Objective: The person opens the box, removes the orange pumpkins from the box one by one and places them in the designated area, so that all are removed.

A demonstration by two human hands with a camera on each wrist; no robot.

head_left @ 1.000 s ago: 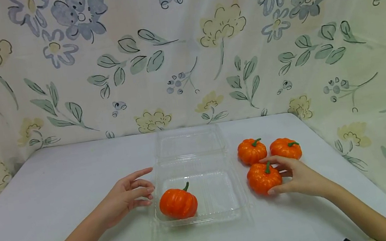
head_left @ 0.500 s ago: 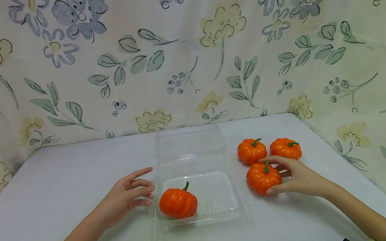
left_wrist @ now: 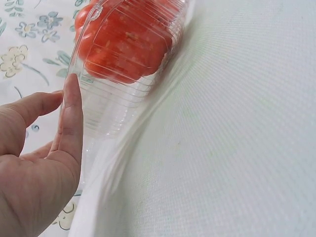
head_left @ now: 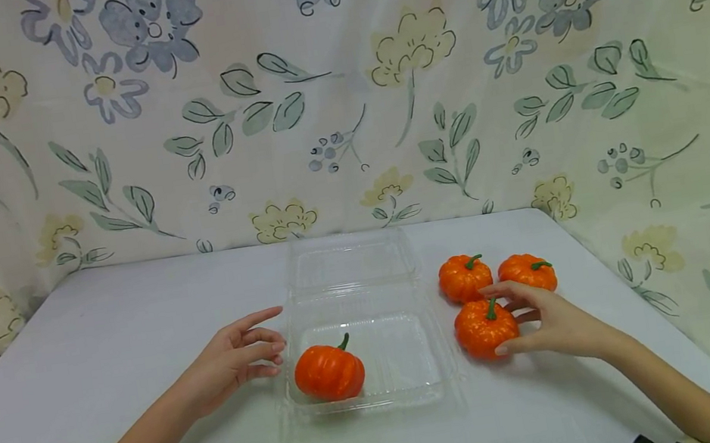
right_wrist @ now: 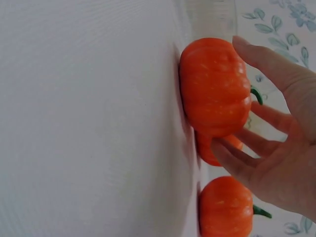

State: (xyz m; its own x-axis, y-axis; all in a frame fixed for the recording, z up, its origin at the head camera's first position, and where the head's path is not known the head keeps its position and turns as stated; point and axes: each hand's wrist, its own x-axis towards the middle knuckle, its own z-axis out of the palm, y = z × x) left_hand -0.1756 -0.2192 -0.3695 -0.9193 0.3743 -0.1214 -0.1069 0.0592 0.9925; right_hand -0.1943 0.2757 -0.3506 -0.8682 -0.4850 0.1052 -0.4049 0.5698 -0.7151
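At the left side of a clear plastic clamshell container (head_left: 395, 376) my left hand (head_left: 231, 362) holds its fingers extended. In the left wrist view the fingertips (left_wrist: 73, 91) meet the container's rim. A small orange pumpkin (head_left: 328, 372) with a green stem lies tilted inside the container, at its near left. To the right of the container, my right hand (head_left: 549, 319) grips a second pumpkin (head_left: 482, 331) from its right side. The right wrist view shows the thumb at one side of this pumpkin (right_wrist: 215, 86) and fingers curved at the other.
Behind the gripped pumpkin stand two more orange pumpkins, one at the back left (head_left: 463, 278) and another at the back right (head_left: 520, 273). The container's lid (head_left: 350, 260) lies folded back, away from me. A floral curtain (head_left: 335, 87) borders the white table (head_left: 136, 323).
Both hands have stayed almost still, the left beside the container and the right around the pumpkin. The whole head view has shifted very slightly.
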